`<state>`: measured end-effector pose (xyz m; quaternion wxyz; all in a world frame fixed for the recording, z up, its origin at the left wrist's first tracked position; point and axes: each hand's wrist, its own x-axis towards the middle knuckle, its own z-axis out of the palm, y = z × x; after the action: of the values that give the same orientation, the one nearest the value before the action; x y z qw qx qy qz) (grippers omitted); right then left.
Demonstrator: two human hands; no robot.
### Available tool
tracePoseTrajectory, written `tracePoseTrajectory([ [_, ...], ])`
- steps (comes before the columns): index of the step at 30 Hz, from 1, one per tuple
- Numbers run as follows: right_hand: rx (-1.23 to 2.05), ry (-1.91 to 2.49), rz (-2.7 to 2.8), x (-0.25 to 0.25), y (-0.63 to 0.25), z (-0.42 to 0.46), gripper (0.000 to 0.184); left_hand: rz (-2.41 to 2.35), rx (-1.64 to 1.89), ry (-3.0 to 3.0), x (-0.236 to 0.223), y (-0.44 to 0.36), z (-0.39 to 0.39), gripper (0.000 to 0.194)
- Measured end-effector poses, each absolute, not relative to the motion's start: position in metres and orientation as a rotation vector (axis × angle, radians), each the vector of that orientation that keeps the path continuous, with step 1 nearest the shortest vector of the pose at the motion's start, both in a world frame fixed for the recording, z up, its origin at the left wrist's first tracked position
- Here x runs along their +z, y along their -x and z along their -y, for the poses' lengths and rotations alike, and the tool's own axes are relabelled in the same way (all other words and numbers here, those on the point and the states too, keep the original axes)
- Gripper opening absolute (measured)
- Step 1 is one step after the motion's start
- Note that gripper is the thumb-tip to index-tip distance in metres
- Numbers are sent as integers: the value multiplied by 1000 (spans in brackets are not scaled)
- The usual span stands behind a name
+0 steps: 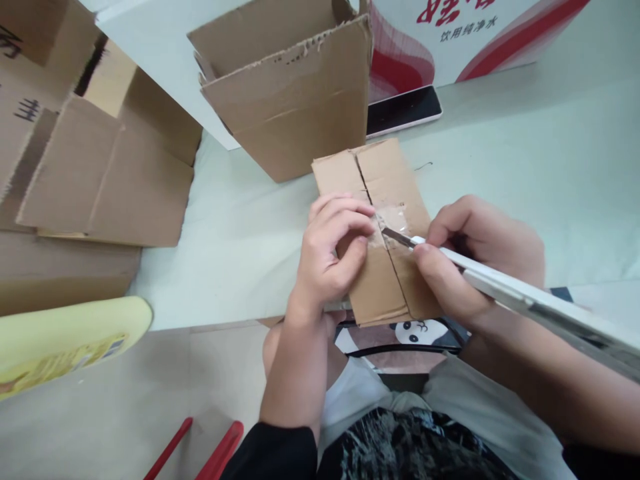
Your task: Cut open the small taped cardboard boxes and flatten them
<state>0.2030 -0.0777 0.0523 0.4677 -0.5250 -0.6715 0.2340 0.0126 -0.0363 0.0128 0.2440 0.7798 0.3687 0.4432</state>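
Right hand (pixel 475 250): closed around a white utility knife (pixel 505 287), thumb and fingers pinching it near the front, blade (pixel 397 236) exposed. We see the tip at the centre seam of a small cardboard carton (pixel 373 293), beside clear tape (pixel 395 217) stuck across the flaps.

Left hand (pixel 327 257): fingers loosely bent and spread over the carton's left flap, closed around nothing that we can see; fingertips near the seam and just beside the blade. We take it to be steadying the carton; pressure cannot be read.

Carton position: flat at the near edge of the pale-covered table (pixel 240 260), directly in front of the person, between the two hands.

Step in hand, our judgement: slitting the tape at the seam. We judge the next move calls for a shallow blade kept along the seam, the carton held firm, and the left fingertips drawn clear of the cutting line.

Outward: a taller open carton (pixel 300 113) stands behind, a phone (pixel 410 110) lies before a red-and-white box (pixel 450 60), and larger cartons (pixel 145 173) stand at left, with a yellow object (pixel 75 320) nearer us.
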Motion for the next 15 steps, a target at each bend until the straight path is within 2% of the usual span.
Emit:
tracePoseTrajectory([
  [2, 566, 1336, 1633, 55, -202, 80, 18, -1020, 1264, -2050, 10, -14, 37, 3],
  [8, 559, 1434, 1666, 58, -198, 82, 18, -984, 1298, -1921, 4, -16, 38, 20],
  [15, 520, 1433, 1724, 50, -199, 77, 6, -931, 1296, -1885, 2, -16, 39, 33],
])
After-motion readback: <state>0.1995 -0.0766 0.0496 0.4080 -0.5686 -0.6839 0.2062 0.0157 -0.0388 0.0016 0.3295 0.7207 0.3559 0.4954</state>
